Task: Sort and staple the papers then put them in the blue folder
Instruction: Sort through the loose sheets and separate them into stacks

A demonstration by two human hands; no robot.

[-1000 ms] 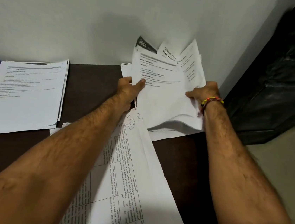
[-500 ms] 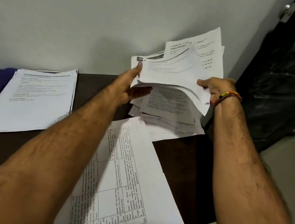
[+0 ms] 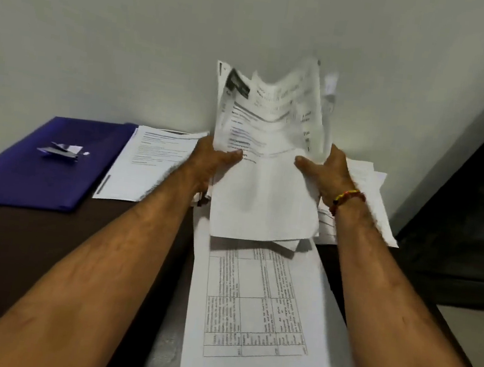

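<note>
Both hands hold a loose bundle of printed papers (image 3: 268, 156) upright above the dark table, its top curling toward the wall. My left hand (image 3: 213, 162) grips the bundle's left edge and my right hand (image 3: 326, 172), with a beaded wristband, grips the right edge. Under the bundle lie sheets with a printed table (image 3: 254, 305), reaching the table's front edge. A second pile of printed papers (image 3: 149, 163) rests to the left. The blue folder (image 3: 40, 172) lies flat at the far left, with a small silvery stapler (image 3: 60, 152) on it.
More loose sheets (image 3: 366, 197) spread out behind my right hand. The dark brown table (image 3: 61, 253) stands against a pale wall. A black cabinet or door (image 3: 479, 210) stands at the right, past the table's edge.
The bundle has been raised and stood upright, with both hands now on its side edges. The view has shifted left, so the blue folder and stapler show.
</note>
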